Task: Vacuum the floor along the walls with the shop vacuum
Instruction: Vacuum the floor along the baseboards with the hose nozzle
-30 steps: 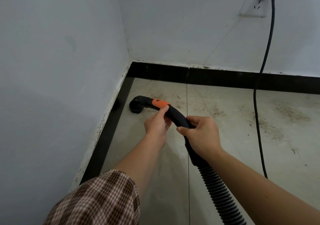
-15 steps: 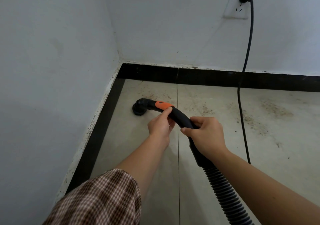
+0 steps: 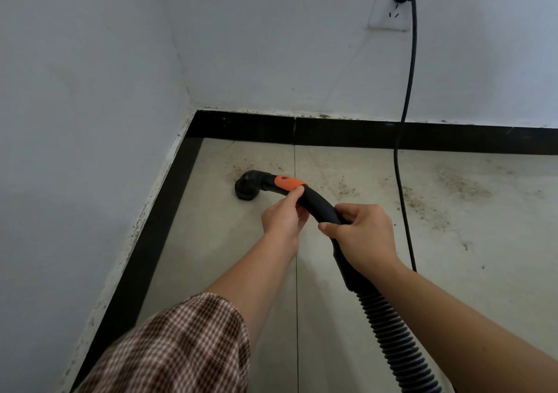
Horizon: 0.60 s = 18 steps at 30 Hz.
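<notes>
Dusty tile floor (image 3: 483, 256), white corner w/ black baseboard (image 3: 347, 135). I'm vacuuming the corner: left hand (image 3: 282, 223) pinching vac handle (image 3: 320, 204) nr orange tab (image 3: 287, 182), right hand (image 3: 365, 235) wrapped round it, nozzle (image 3: 247, 185) down on floor. Next prob. needing a sweep right along baseboard grit

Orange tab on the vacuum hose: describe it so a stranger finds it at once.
In the room corner, the black nozzle points down at the floor near the black baseboard. Follow its curved handle back: the orange tab lies on top, at the thumb tip of the left hand. It is the only bright colour on that handle.
</notes>
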### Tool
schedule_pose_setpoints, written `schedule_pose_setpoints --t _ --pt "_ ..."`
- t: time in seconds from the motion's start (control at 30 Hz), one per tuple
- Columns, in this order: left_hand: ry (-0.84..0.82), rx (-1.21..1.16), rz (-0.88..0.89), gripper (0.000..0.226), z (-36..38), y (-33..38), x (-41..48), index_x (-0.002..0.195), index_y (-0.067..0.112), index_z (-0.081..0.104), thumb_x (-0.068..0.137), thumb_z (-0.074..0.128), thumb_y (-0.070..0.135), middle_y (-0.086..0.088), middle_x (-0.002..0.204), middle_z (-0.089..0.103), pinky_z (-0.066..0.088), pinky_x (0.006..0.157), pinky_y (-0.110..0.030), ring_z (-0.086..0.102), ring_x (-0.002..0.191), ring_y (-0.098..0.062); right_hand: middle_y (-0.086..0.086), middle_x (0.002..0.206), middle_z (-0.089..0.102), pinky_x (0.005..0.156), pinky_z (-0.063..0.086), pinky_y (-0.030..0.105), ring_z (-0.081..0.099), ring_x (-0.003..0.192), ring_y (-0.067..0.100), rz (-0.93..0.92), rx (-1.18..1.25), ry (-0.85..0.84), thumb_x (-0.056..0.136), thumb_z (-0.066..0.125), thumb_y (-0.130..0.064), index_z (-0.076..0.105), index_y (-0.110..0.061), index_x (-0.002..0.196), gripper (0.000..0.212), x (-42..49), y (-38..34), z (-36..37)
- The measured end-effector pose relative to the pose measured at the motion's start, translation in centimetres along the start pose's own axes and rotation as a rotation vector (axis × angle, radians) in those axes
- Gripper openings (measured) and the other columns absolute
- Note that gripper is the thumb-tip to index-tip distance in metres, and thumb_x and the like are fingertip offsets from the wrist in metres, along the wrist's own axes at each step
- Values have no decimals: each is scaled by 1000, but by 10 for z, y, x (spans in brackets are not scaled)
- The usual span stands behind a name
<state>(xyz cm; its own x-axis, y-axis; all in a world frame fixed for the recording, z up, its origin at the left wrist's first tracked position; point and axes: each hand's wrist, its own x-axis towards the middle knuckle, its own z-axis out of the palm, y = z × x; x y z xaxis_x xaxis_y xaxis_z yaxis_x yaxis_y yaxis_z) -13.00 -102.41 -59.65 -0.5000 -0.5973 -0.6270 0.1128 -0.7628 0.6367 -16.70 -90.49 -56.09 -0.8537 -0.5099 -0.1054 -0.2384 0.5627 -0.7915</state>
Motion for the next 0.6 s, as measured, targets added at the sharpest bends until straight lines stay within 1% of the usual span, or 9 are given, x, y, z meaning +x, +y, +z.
schedule_pose_setpoints --t 0.07,0.13,0.2,0.27,0.37,0.43,0.47,0.53,0.6 --pt "-4 9 -7 8 5 -3 0 89 7 67 86 73 13 -10 93 73 56 66 -21 70 87 -15 18 71 67 54 50 32 56 52 21 2 2 12 80 75 -17 71 -8 82 10 1 3 -3" --pt "-5 8 -16 8 10 -7 1 90 7 67 86 73 13 -10 94 73 55 65 -21 70 90 -17 16 71 68 56 53 34 61 57 28 5 8 29 80 76 -18 72 -11 82 8 1 6 -6" --pt "-8 4 -23 9 15 -11 1 90 7 67 86 73 13 -11 96 73 56 63 -20 70 91 -17 14 71 69 57 54 35 65 62 29 6 12 46 80 76 -18 73 -12 83 7 2 9 -11" --pt "-18 7 -30 9 20 -15 1 91 7 68 86 73 13 -11 95 73 56 62 -19 70 89 -16 14 71 70 58 55 36 65 64 28 10 5 62 79 77 -18 73 -14 82 6 2 11 -15" --pt "-20 21 -40 11 27 -22 1 92 8 67 86 73 14 -10 94 73 56 65 -20 69 89 -17 14 71 69 58 55 37 63 61 30 19 13 77 79 77 -17 73 -15 81 5 1 15 -22" --pt "-33 27 -44 11 30 -26 1 92 8 67 86 73 15 -9 94 73 56 66 -20 69 89 -16 17 71 68 56 52 34 58 54 26 24 12 79 79 77 -17 72 -13 80 6 0 18 -26" --pt "-41 29 -46 10 32 -28 0 92 8 67 87 73 15 -8 93 73 56 65 -19 70 88 -15 18 71 67 56 51 35 56 54 25 29 8 80 79 77 -17 72 -12 80 7 -1 19 -28" --pt "-56 36 -52 10 35 -31 0 92 9 67 87 73 15 -8 92 73 57 66 -19 70 88 -15 19 71 67 60 54 40 60 59 34 41 11 88 79 76 -17 72 -9 82 9 -2 21 -32" --pt "-76 41 -56 8 38 -35 -2 91 9 67 87 72 14 -7 90 73 57 70 -21 70 89 -15 20 72 66 63 55 44 61 63 37 49 13 95 79 76 -16 72 -8 82 10 -2 23 -36"
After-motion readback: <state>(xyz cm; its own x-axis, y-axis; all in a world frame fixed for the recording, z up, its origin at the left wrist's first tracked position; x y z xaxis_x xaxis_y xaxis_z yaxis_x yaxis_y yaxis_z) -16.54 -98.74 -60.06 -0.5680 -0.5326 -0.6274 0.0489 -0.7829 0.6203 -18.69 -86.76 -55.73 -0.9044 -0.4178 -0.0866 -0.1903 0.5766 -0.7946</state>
